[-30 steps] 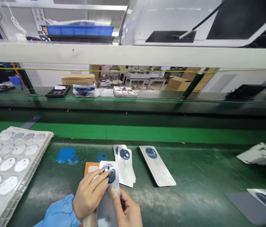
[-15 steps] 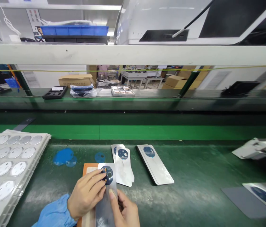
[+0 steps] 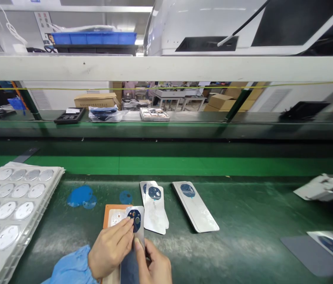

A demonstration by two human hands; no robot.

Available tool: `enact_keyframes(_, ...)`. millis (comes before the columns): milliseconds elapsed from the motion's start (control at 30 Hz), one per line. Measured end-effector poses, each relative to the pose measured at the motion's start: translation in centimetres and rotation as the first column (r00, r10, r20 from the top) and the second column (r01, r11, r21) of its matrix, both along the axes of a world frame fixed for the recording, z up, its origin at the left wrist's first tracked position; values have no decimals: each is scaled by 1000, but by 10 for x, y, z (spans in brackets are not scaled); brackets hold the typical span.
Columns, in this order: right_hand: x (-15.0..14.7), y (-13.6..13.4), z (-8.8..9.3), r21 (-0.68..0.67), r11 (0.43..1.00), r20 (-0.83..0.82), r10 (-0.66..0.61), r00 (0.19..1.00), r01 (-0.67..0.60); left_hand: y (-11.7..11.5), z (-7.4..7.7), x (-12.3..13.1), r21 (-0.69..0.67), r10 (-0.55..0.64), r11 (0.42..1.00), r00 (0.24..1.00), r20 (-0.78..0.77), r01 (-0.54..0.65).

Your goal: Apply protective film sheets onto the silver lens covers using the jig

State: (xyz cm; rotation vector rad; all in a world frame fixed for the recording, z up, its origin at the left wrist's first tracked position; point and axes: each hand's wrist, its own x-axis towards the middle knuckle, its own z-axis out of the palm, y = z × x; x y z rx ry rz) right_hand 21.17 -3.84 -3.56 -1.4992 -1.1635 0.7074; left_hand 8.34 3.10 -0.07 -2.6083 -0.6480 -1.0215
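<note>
A silvery phone back panel point(image 3: 140, 236) with a dark blue round camera area is held upright-end away, low in the middle of the view. My right hand point(image 3: 153, 263) grips its right edge, thumb on the face and fingers curled behind. Stretched out, the fingers of my left hand point(image 3: 111, 246) lie with their tips on the left side of the camera area; its thumb is hidden. Beneath the panel is an orange-edged fixture point(image 3: 106, 216) with a pale inset, partly covered by my left hand.
Loose panels point(image 3: 155, 213) and a panel stack point(image 3: 197, 211) lie beyond my hands. A tray of round silver parts point(image 3: 61, 170) stands left, near blue film discs point(image 3: 79, 195). Right are a grey sheet point(image 3: 300, 252) and a blurred white object point(image 3: 312, 188). A green belt point(image 3: 160, 165) runs behind.
My left fingers have drawn together and slid slightly down the panel, showing more of the fixture's pale inset. The belt's seam and the grey strip on it have shifted left.
</note>
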Motion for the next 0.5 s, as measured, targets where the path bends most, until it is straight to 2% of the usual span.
enact_keyframes(200, 1, 1, -3, -17, 1000, 58, -16, 998, 17, -3, -8, 2, 5, 49, 999, 999, -7, -49)
enact_keyframes(333, 4, 0, -1, -25, 999, 103, -19, 994, 22, -1, -9, 6, 1, 36, 999, 999, 5, -36)
enact_keyframes(500, 6, -6, -4, -52, 999, 121, -2, 993, 8, 15, -9, -4, -76, 101, 993, 990, 96, -93)
